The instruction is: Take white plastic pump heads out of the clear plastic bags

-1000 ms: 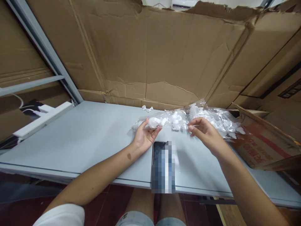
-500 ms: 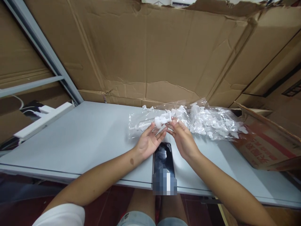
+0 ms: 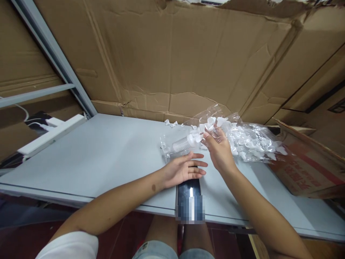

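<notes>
A clear plastic bag (image 3: 242,138) full of small white plastic parts lies on the far side of the pale grey table (image 3: 107,154), its bulk toward the right and its crumpled open end lifted near the middle. At that end a white pump-like piece (image 3: 185,142) shows through the film, lying on its side and pointing left. The parts inside are heaped loosely — too small and glossy to tell one from another.

A few loose white bits (image 3: 169,123) lie on the table just behind the bag, against the foot of the torn cardboard wall (image 3: 175,64) that closes off the back. A printed cardboard box (image 3: 304,165) sits just beside the bag on the right. A dark phone (image 3: 188,190) lies at the near table edge, partly under the left hand. At the far left a white power strip (image 3: 51,135) rests on a ledge beside a grey metal frame (image 3: 54,61).

The right hand (image 3: 219,151) reaches up into the bag's open end, fingers loosely curled on the film and the parts there — whether it pinches one I cannot tell. The left hand (image 3: 183,169) lies flat and open, fingers straight and pointing right, near the bag, holding nothing.
</notes>
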Demonstrator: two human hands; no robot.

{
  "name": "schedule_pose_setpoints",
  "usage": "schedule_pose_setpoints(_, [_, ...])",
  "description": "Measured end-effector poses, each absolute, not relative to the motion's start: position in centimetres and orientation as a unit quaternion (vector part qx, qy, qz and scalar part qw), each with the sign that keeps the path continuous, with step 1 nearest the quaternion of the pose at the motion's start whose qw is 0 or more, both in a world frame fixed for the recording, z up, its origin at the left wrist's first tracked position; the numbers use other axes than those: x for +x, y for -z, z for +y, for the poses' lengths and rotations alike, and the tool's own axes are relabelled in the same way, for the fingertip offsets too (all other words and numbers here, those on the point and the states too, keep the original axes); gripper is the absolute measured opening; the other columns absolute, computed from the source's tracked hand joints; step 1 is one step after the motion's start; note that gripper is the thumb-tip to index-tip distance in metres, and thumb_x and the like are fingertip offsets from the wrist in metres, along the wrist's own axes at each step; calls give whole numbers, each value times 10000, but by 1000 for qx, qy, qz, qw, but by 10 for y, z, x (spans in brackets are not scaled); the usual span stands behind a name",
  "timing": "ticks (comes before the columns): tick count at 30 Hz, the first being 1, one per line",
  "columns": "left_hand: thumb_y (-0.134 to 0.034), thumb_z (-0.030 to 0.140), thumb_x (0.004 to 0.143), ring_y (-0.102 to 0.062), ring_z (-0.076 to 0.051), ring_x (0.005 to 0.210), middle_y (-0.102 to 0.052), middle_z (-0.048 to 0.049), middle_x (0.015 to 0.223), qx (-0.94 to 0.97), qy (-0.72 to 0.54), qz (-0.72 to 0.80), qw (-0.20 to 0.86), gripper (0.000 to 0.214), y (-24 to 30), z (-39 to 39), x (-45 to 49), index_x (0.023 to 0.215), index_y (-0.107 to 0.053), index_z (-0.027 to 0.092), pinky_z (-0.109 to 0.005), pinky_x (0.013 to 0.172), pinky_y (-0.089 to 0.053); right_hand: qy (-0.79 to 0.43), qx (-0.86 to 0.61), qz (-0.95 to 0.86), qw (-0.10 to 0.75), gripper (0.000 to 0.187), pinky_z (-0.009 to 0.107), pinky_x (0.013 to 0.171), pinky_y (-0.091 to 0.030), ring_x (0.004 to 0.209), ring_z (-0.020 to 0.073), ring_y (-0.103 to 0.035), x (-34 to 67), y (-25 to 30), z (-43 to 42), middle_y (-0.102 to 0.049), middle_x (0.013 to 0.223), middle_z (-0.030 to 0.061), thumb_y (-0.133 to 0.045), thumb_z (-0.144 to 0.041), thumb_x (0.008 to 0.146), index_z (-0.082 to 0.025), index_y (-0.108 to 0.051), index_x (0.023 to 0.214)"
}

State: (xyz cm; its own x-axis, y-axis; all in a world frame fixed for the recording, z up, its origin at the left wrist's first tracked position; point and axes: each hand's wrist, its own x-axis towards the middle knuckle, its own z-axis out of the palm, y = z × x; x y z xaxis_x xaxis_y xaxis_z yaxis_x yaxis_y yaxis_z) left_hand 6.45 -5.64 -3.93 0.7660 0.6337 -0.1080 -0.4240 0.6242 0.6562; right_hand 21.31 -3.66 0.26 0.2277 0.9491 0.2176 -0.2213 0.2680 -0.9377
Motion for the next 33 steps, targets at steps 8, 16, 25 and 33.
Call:
schedule_pose_setpoints(8, [-649,358,778,-565,-119,568,-637,-51,747,578,-413,198,676,235,19,-66,46,909,-653,164,-232,521,-393,-438,-408,-529,602,380,316,743,-486,736,141,-608,260,-36,-39,-655,826,-29,-710,-291,719,-296,-612,1086])
schedule_pose_setpoints(16, [-786,154,607,-529,-198,1051,-586,-67,1165,582,-554,292,518,571,21,-52,46,1139,-602,250,-270,913,-368,-418,-419,-607,530,484,381,818,-484,781,175,-628,265,-54,-49,-688,840,-3,-696,-318,746,-291,-560,1211])
schedule_pose_setpoints(25, [-757,209,668,-607,-175,876,-649,-46,914,579,-459,274,616,488,33,-50,55,1109,-549,230,-322,860,-430,-425,-350,-653,519,493,375,885,-490,1078,214,-576,240,-46,-51,-612,1162,28,-694,-395,744,-320,-538,1206])
schedule_pose_setpoints(33, [-762,166,648,-604,-163,894,-645,-33,921,514,-510,271,634,278,31,-51,57,883,-615,192,-276,806,-451,-421,-340,-701,464,774,434,998,-402,1199,265,-493,243,-26,-59,-520,1293,59,-777,-429,634,-331,-408,1307])
